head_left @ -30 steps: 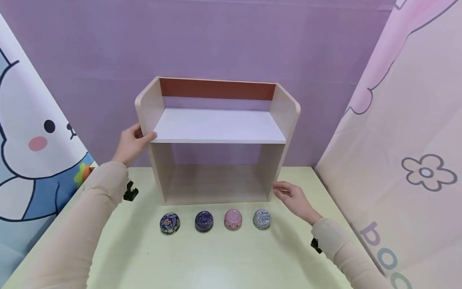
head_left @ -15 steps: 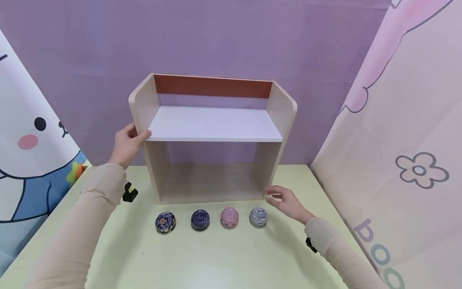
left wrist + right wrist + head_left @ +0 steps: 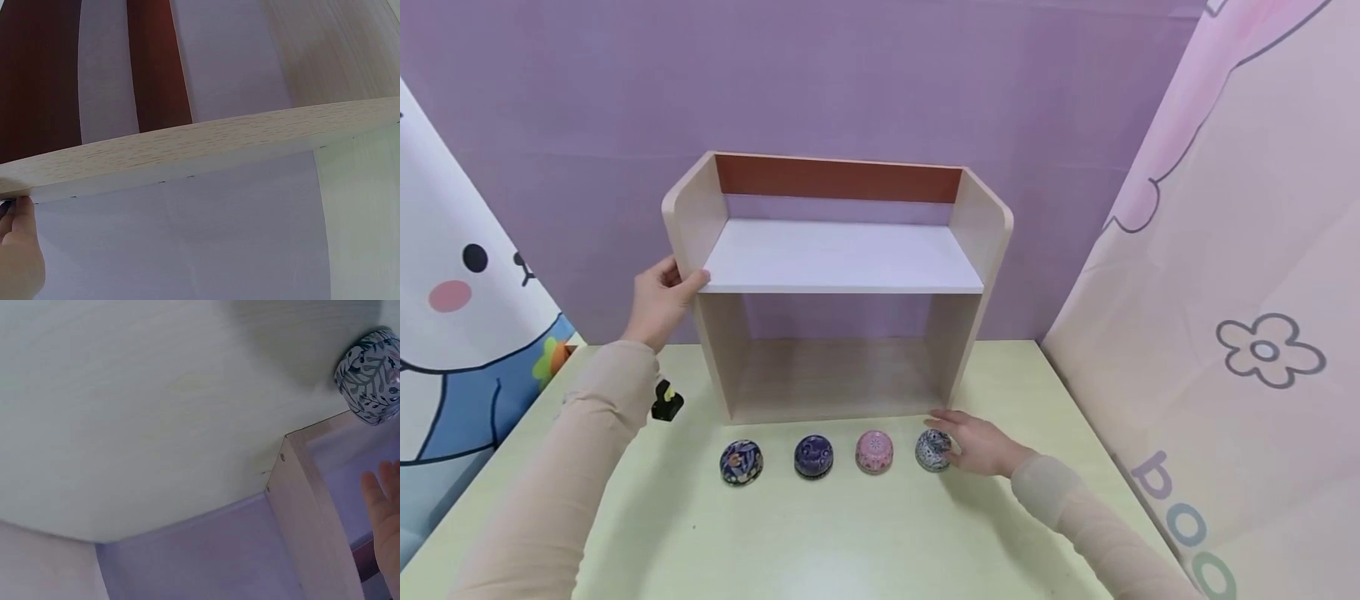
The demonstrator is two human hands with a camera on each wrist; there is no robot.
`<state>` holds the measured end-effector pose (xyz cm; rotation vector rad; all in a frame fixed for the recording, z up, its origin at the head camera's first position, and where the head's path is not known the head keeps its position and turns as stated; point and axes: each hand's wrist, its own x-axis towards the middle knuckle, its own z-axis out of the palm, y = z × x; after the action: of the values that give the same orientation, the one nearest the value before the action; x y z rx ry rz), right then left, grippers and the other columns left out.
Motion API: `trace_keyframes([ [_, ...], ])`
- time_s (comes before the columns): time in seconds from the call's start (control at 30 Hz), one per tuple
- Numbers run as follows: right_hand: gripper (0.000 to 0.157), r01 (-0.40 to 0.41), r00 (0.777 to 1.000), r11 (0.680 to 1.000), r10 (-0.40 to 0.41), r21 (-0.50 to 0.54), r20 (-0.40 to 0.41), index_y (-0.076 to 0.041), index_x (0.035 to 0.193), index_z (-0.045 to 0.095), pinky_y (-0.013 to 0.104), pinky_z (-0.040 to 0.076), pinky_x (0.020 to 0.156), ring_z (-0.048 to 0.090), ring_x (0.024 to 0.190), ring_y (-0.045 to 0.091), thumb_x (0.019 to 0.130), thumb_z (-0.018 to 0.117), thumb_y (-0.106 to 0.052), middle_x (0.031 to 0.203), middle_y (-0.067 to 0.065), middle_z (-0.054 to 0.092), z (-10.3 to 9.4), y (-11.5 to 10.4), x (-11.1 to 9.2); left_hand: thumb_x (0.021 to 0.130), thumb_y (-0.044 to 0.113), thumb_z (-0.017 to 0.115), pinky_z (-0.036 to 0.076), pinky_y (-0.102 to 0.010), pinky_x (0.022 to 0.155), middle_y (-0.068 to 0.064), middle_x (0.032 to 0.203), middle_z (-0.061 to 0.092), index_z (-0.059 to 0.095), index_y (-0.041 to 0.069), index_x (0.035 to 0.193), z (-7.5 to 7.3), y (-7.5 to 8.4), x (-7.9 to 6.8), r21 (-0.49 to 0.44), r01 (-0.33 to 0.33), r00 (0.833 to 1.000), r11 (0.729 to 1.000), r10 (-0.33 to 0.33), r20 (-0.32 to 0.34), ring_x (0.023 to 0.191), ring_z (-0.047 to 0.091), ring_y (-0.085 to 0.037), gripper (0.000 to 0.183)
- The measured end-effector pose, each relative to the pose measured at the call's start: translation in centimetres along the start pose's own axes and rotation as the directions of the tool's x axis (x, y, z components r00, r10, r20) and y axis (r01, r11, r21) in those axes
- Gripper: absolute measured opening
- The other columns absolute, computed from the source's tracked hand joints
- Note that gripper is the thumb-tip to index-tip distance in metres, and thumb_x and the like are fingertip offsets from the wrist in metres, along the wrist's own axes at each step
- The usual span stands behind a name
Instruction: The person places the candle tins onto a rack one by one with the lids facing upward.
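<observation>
A small wooden shelf (image 3: 842,258) with a white middle board stands on the table. My left hand (image 3: 658,302) grips its left side panel, thumb at the front by the board's end and fingers behind; in the left wrist view only part of that hand (image 3: 22,250) shows, at the panel (image 3: 206,145). My right hand (image 3: 977,444) hovers around a round white tin with dark leaf patterns (image 3: 932,450). Its fingers (image 3: 375,494) look fairly straight in the right wrist view, apart from the tin (image 3: 369,378). Whether the thumb touches it, I cannot tell.
Left of the white tin stand a pink tin (image 3: 874,452), a purple-blue tin (image 3: 813,457) and a dark floral tin (image 3: 741,462), in a row before the shelf. A purple cloth (image 3: 850,75) hangs behind, and printed cloths flank the pale table (image 3: 820,542).
My right hand has moved left and down from beside the shelf's lower right corner to the white tin. My left hand keeps its grip on the shelf. The head view has shifted slightly.
</observation>
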<state>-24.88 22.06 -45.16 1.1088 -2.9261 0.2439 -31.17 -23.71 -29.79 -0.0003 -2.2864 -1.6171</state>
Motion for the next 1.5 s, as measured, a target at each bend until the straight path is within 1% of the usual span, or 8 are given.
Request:
trace_keyframes([
  [0.17, 0.06, 0.152, 0.988, 0.966, -0.149, -0.209, 0.033, -0.009, 0.128, 0.053, 0.039, 0.045, 0.094, 0.047, 0.121, 0.029, 0.071, 0.071, -0.006, 0.135, 0.014, 0.047, 0.7, -0.2, 0.5, 0.087, 0.032, 0.059, 0.043, -0.009, 0.073, 0.01, 0.103, 0.057, 0.045, 0.008, 0.135, -0.1, -0.1, 0.0, -0.006, 0.004, 1.0, 1.0, -0.004, -0.007, 0.089, 0.052, 0.003, 0.055],
  [0.33, 0.06, 0.27, 0.963, 0.863, -0.253, -0.426, 0.098, -0.012, 0.13, 0.051, 0.038, 0.04, 0.1, 0.047, 0.122, 0.027, 0.073, 0.065, 0.0, 0.133, 0.011, 0.049, 1.5, -0.3, 0.9, 0.088, 0.033, 0.059, 0.043, -0.01, 0.073, 0.007, 0.105, 0.057, 0.045, 0.008, 0.135, 0.0, 0.0, 0.0, -0.005, 0.007, 1.0, 1.0, -0.007, -0.005, 0.09, 0.052, 0.002, 0.056],
  [0.5, 0.062, 0.321, 0.947, 0.757, -0.27, -0.569, 0.175, -0.014, 0.134, 0.046, 0.036, 0.037, 0.103, 0.045, 0.124, 0.023, 0.076, 0.066, -0.002, 0.136, 0.006, 0.047, 2.1, -0.6, 1.0, 0.088, 0.033, 0.058, 0.043, -0.01, 0.073, 0.002, 0.109, 0.057, 0.044, 0.009, 0.136, 0.0, 0.2, -0.1, 0.006, 0.009, 1.0, 1.0, -0.009, -0.006, 0.09, 0.052, 0.001, 0.056],
  [0.67, 0.064, 0.333, 0.943, 0.686, -0.256, -0.647, 0.214, -0.015, 0.137, 0.042, 0.033, 0.036, 0.104, 0.043, 0.127, 0.019, 0.079, 0.068, -0.008, 0.139, 0.004, 0.045, 2.8, -0.5, 1.2, 0.088, 0.035, 0.058, 0.042, -0.009, 0.073, -0.005, 0.116, 0.055, 0.043, 0.009, 0.137, 0.1, 0.3, -0.1, 0.018, 0.015, 1.0, 1.0, -0.015, -0.005, 0.094, 0.051, 0.0, 0.057],
  [0.83, 0.064, 0.345, 0.937, 0.65, -0.28, -0.677, 0.208, -0.016, 0.135, 0.044, 0.032, 0.039, 0.101, 0.046, 0.123, 0.017, 0.077, 0.071, -0.014, 0.135, 0.001, 0.048, 3.4, -0.3, 1.4, 0.088, 0.037, 0.057, 0.042, -0.009, 0.075, -0.009, 0.122, 0.053, 0.042, 0.011, 0.138, 0.2, 0.2, -0.2, 0.026, 0.032, 0.999, 0.999, -0.032, 0.0, 0.097, 0.051, -0.003, 0.058],
  [1.1, 0.049, 0.367, 0.915, 0.572, -0.363, -0.733, 0.175, -0.016, 0.126, 0.052, 0.026, 0.042, 0.096, 0.052, 0.113, 0.014, 0.08, 0.068, -0.014, 0.124, -0.001, 0.056, 3.7, 0.1, 1.8, 0.088, 0.038, 0.056, 0.042, -0.011, 0.075, -0.008, 0.122, 0.052, 0.042, 0.012, 0.138, 0.2, 0.2, -0.3, 0.031, 0.035, 0.999, 0.999, -0.035, -0.006, 0.098, 0.05, -0.004, 0.058],
  [1.3, 0.041, 0.37, 0.909, 0.569, -0.386, -0.735, 0.159, -0.016, 0.118, 0.057, 0.026, 0.045, 0.093, 0.053, 0.109, 0.014, 0.079, 0.068, -0.012, 0.117, -0.002, 0.058, 3.7, 0.0, 2.1, 0.088, 0.037, 0.056, 0.042, -0.012, 0.075, -0.005, 0.119, 0.053, 0.043, 0.013, 0.137, 0.2, 0.2, -0.3, 0.024, 0.034, 0.999, 0.999, -0.034, -0.012, 0.097, 0.05, -0.004, 0.056],
  [1.5, 0.043, 0.376, 0.91, 0.545, -0.371, -0.749, 0.187, -0.017, 0.117, 0.056, 0.025, 0.046, 0.091, 0.053, 0.108, 0.014, 0.077, 0.071, -0.014, 0.117, -0.003, 0.058, 3.8, 0.0, 2.1, 0.088, 0.038, 0.056, 0.042, -0.013, 0.076, -0.006, 0.12, 0.053, 0.042, 0.013, 0.138, 0.2, 0.1, -0.3, 0.033, 0.037, 0.999, 0.999, -0.037, 0.001, 0.098, 0.05, -0.005, 0.058],
])
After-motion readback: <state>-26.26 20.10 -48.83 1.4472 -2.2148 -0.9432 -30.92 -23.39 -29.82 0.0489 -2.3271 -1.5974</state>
